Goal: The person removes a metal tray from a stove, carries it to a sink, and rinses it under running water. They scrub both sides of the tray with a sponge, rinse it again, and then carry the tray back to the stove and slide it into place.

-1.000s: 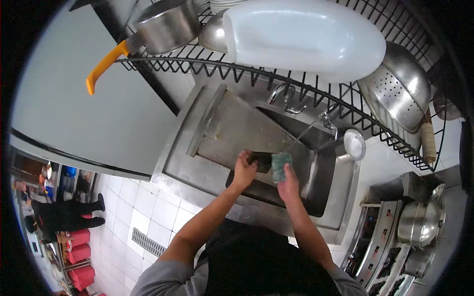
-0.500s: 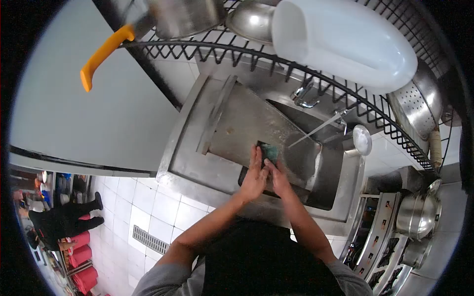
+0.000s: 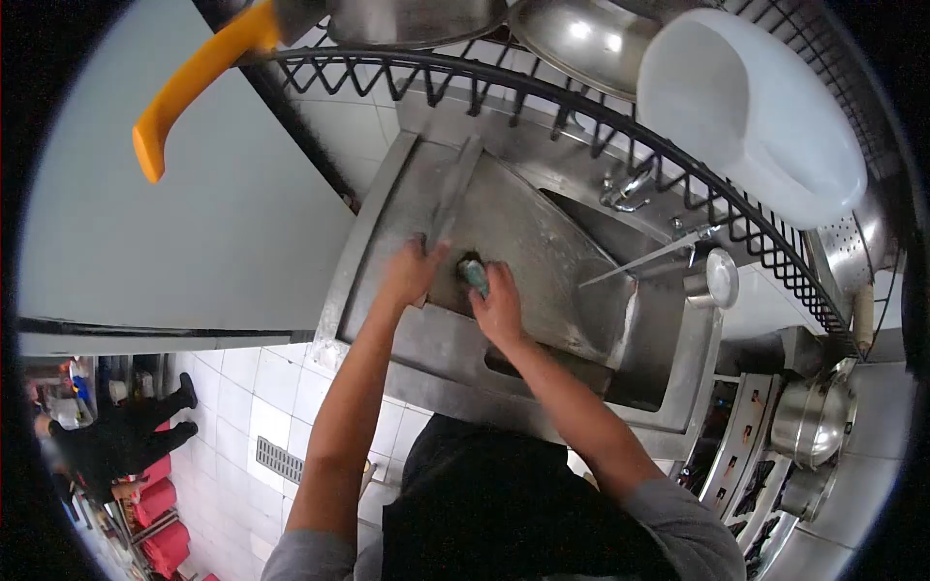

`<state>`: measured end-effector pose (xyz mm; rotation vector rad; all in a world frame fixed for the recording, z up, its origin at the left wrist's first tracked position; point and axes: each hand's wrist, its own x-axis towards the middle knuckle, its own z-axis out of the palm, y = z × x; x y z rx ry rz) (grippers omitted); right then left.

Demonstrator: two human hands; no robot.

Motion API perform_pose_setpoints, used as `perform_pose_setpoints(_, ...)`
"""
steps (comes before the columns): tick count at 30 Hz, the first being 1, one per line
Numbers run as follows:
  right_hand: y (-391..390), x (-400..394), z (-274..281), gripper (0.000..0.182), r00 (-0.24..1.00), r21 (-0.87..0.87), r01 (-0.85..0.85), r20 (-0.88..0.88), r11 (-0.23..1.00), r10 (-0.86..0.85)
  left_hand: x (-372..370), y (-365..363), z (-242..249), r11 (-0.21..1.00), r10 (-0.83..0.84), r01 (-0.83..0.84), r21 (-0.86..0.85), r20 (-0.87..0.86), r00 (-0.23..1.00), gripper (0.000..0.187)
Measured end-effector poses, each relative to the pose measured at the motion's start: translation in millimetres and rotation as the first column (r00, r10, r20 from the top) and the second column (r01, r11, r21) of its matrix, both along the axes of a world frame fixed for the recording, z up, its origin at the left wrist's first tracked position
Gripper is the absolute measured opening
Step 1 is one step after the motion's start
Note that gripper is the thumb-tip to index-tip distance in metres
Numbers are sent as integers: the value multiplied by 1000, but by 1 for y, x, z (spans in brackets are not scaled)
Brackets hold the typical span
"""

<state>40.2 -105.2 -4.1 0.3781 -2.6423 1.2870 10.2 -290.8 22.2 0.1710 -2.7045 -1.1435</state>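
Note:
My right hand (image 3: 499, 302) is closed on a green scouring pad (image 3: 474, 274), pressed to the surface of a large flat metal tray (image 3: 542, 228). The tray lies slanted across the sink and has a raised left edge. Smeared by motion, my left hand (image 3: 411, 273) is at that left edge; its fingers are too blurred to show whether they grip it. Part of the sink basin (image 3: 644, 363) shows to the right of the tray.
A tap (image 3: 625, 191) stands behind the basin, and a metal cup (image 3: 712, 279) hangs at its right. Overhead, a black wire rack (image 3: 581, 102) holds a white plastic container (image 3: 775, 116) and an orange-handled pan (image 3: 203, 87). Another person (image 3: 121, 436) is far left; pots (image 3: 812, 423) sit right.
My hands were together over the pad near the tray's middle. Now they are apart: the left moved to the tray's left edge, the right carried the pad leftward. The view shifted slightly.

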Motion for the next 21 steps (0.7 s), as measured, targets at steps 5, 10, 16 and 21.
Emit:
perform_pose_setpoints(5,-7,-14,-23,41,993,28,-33,-109,999,36,-20,10,-2,1000,-1,3,-8,254,967,59)
perform_pose_setpoints(10,1,-106,-20,40,986,51,148,-79,988,-144,-17,14,0,1000,19,-19,-1,201,979,59)
perform_pose_setpoints(16,-9,-17,-24,43,985,-118,-149,67,982,157,-22,14,-5,1000,26,-24,-18,119,993,60)
perform_pose_setpoints(21,-15,-118,-7,37,998,-61,54,-21,997,-56,-25,17,1,999,49,-45,-23,221,974,55)
